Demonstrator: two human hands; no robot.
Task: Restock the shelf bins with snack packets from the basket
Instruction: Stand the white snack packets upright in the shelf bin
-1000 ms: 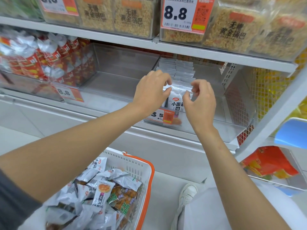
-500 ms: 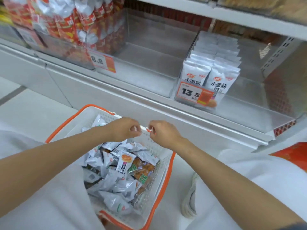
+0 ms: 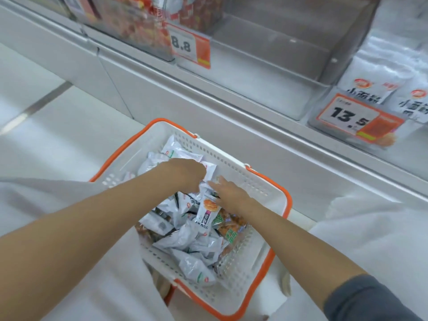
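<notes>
The basket (image 3: pixel 287 205) (white plastic, orange rim) is sitting low in front of the person, on the near side of the shelf unit. It's holding a loose heap of snack packets (image 3: pixel 192 244), mostly silver-white, a few with orange and green print toward its right wall. Both hands are sitting inside it at the far end of the heap. The left hand (image 3: pixel 185 174) is lying knuckles-up with its fingers curling down into the packets. The fingertips are hiding under the hand, so can't tell whether it's actually gripping one. A white packet (image 3: pixel 210 170) is lying right against those fingers. The right hand (image 3: pixel 229 195) is lying just to the right, fingers stretched fairly straight and pointing at the left hand. It's resting on top of the heap and not wrapping around anything visible. The two hands are nearly touching. A dark grey sleeve (image 3: pixel 370 302) is showing on the right arm at the near right corner. On the far side, three clear bins are sitting on the shelf, all blurred. The left bin (image 3: pixel 148 45) is holding red-and-white packets (image 3: pixel 129 22). The middle bin (image 3: pixel 266 52) is carrying an 8.8 tag (image 3: pixel 188 46) at its front left. The right bin (image 3: pixel 324 129) is holding upright white packets (image 3: pixel 375 89) behind a 13.5 tag (image 3: pixel 354 118).
</notes>
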